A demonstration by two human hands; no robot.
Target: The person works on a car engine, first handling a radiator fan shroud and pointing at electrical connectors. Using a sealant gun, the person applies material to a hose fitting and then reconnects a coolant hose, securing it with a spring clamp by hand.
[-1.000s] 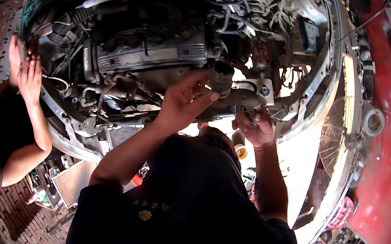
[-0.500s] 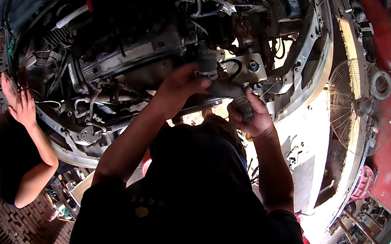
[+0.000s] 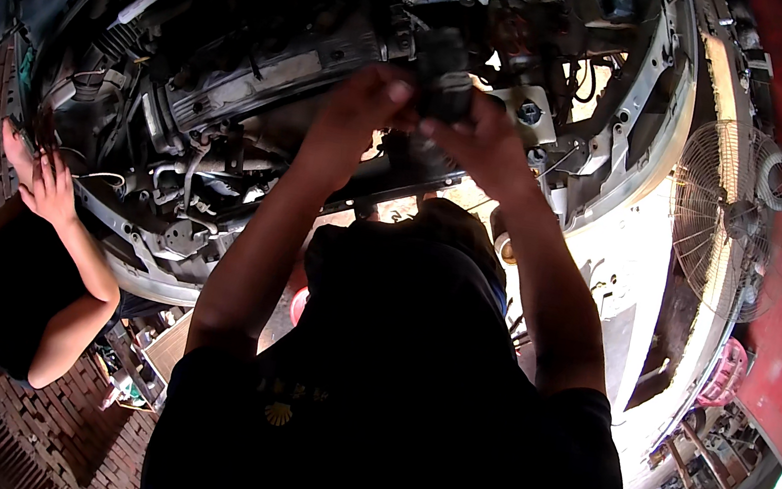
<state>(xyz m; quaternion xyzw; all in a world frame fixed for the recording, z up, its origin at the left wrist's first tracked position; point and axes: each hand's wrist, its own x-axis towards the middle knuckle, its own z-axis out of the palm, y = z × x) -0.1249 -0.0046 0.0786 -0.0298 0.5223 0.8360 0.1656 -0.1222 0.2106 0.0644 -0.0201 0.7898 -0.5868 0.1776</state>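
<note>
Rough brickwork (image 3: 76, 425), dark tubular hose (image 3: 448, 89)

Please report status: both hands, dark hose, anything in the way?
Right hand gripping dark hose, blurred. Left hand beside it, contact unclear. Co-worker's hands far left, clear of it.

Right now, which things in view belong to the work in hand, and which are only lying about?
Likely in the job:
dark hose, blurred, in the right hand, left hand beside it
engine

Likely just about:
fan
pink plastic thing
</note>
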